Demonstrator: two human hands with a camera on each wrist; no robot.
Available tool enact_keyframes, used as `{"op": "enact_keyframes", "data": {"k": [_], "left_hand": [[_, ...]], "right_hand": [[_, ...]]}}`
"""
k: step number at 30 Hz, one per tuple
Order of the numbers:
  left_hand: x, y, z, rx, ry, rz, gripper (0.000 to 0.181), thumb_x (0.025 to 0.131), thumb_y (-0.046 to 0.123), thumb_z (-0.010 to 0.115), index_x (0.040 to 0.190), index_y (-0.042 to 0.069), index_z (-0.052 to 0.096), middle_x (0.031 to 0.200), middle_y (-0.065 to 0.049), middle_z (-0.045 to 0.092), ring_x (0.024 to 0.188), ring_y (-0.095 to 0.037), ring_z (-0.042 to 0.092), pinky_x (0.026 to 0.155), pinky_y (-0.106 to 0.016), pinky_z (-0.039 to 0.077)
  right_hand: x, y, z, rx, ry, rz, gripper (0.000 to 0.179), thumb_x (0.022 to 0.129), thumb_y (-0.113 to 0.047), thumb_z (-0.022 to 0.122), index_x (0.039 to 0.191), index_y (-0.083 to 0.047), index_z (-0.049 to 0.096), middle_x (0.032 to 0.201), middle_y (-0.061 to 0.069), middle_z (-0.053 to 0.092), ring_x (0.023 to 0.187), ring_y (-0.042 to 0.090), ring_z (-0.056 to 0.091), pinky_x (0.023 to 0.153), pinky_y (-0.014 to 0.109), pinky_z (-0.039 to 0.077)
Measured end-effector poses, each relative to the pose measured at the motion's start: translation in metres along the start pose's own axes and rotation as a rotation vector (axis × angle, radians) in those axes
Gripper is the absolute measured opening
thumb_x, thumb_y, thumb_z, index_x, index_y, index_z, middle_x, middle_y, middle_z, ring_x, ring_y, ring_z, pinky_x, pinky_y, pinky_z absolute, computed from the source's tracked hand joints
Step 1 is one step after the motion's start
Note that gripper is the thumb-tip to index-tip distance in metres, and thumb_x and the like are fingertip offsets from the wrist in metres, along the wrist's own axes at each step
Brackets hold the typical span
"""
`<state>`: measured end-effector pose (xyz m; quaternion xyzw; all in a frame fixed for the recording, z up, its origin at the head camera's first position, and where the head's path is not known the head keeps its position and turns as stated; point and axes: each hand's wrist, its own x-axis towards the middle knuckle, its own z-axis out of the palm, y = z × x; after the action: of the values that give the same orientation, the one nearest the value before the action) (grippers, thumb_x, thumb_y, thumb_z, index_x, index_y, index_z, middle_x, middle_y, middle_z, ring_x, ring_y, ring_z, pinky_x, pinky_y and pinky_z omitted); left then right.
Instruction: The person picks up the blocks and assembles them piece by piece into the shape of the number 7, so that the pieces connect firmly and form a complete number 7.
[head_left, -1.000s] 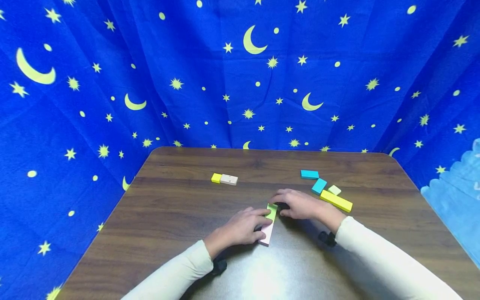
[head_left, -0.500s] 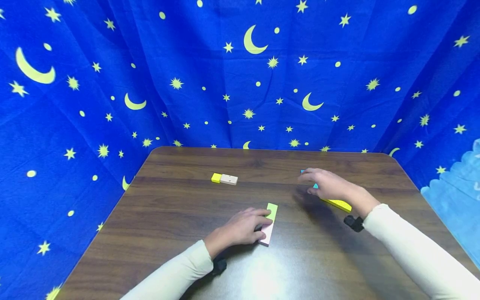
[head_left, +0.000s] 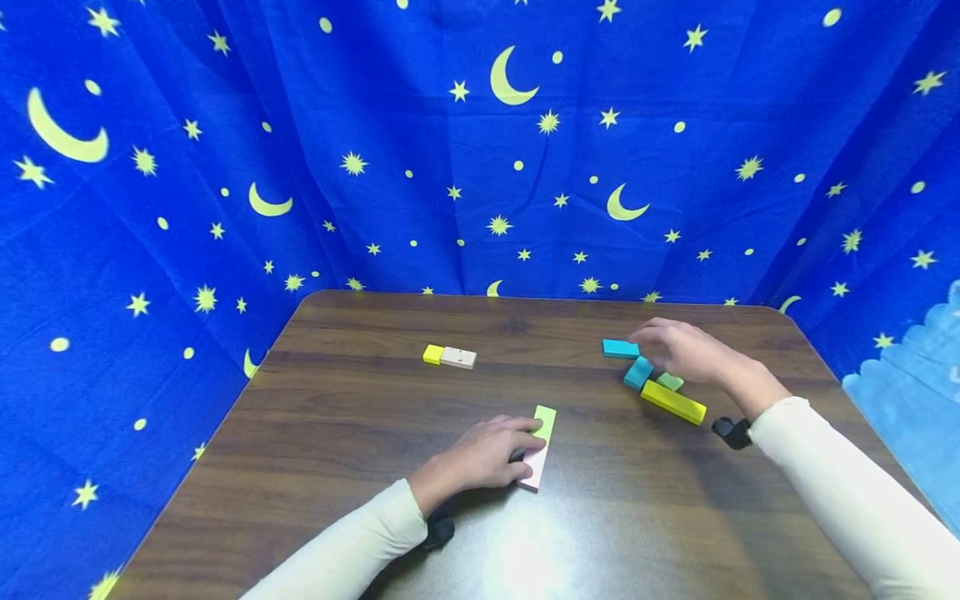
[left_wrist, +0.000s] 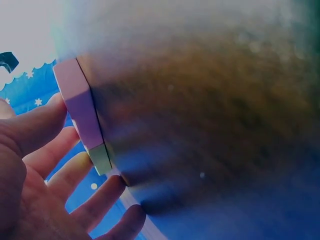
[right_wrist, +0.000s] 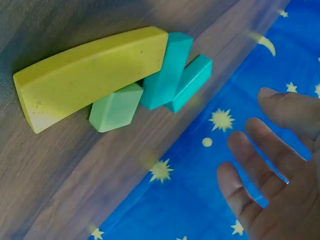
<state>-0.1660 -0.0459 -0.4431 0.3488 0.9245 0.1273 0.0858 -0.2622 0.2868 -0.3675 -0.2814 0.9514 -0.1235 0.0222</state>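
Observation:
My left hand (head_left: 487,454) rests at a pink block (head_left: 532,473) and a light green block (head_left: 547,415), which lie end to end on the table. In the left wrist view the thumb touches the pink block's side and the fingers are spread along the pair. Farther back on the right, my right hand (head_left: 686,352) hovers over a loose cluster, holding nothing. Beneath and beside it are a long yellow block (head_left: 673,403), a small pale green block (right_wrist: 117,107) and two teal blocks (head_left: 620,348). The right wrist view shows its fingers loosely extended, apart from the blocks.
A small yellow block (head_left: 432,355) and a whitish block (head_left: 458,358) lie end to end at the back left of the wooden table (head_left: 360,433). A blue curtain (head_left: 420,150) with moons and stars hangs behind the table and along its sides.
My right hand has left the far end of the light green block and moved right and back, over the teal, yellow and green cluster. My left hand has stayed in place.

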Motion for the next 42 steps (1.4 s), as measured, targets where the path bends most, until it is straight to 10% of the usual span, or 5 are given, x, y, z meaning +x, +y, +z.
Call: {"op": "enact_keyframes", "data": {"k": [20,42], "left_hand": [[0.001,0.002,-0.002,-0.013,-0.021,-0.031,0.044,0.091,0.033,0.069,0.135,0.026,0.062,0.154,0.007,0.048,0.140,-0.021,0.048,0.113,-0.043,0.042],[0.000,0.001,-0.003,-0.003,-0.025,-0.020,0.045,0.092,0.034,0.068,0.136,0.027,0.061,0.155,0.006,0.046,0.140,-0.021,0.048,0.113,-0.043,0.042]], "right_hand": [[0.026,0.029,0.022,0.010,0.029,0.035,0.033,0.090,0.000,0.060,0.123,0.001,0.066,0.123,0.023,0.065,0.116,0.044,0.060,0.098,0.059,0.048],[0.058,0.046,0.058,0.211,-0.096,0.348,0.037,0.096,-0.010,0.058,0.133,-0.008,0.062,0.136,0.025,0.058,0.109,0.035,0.057,0.084,0.043,0.051]]}}
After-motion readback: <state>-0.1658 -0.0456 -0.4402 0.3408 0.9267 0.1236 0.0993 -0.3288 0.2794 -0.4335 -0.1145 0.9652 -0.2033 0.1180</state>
